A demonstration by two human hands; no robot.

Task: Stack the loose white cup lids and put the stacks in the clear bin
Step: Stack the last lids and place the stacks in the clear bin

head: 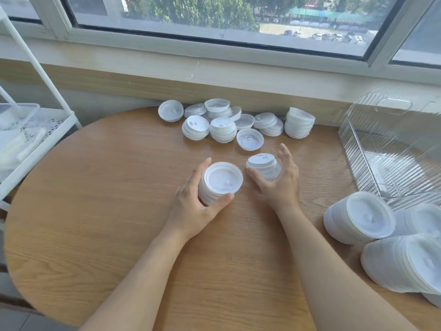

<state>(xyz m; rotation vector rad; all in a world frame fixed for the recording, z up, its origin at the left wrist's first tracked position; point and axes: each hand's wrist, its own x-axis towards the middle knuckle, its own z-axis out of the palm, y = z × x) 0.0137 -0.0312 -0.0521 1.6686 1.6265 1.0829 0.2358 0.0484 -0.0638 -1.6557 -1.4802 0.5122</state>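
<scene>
My left hand [191, 199] grips a short stack of white lids [220, 181], tilted with its hollow side toward me, just above the wooden table [119, 211]. My right hand [279, 180] curls around a second small lid stack [263, 166] standing on the table, thumb at its left side and fingers spread behind it. Several loose lids and short stacks [222, 129] lie in a cluster at the table's far edge by the wall. The clear ribbed bin [391, 149] stands at the right; nothing shows inside it.
Long lid stacks [358, 217] lie on their sides at the table's near right, in front of the bin. A white wire shelf [35, 139] with a clear container stands to the left. A window sill runs behind the table.
</scene>
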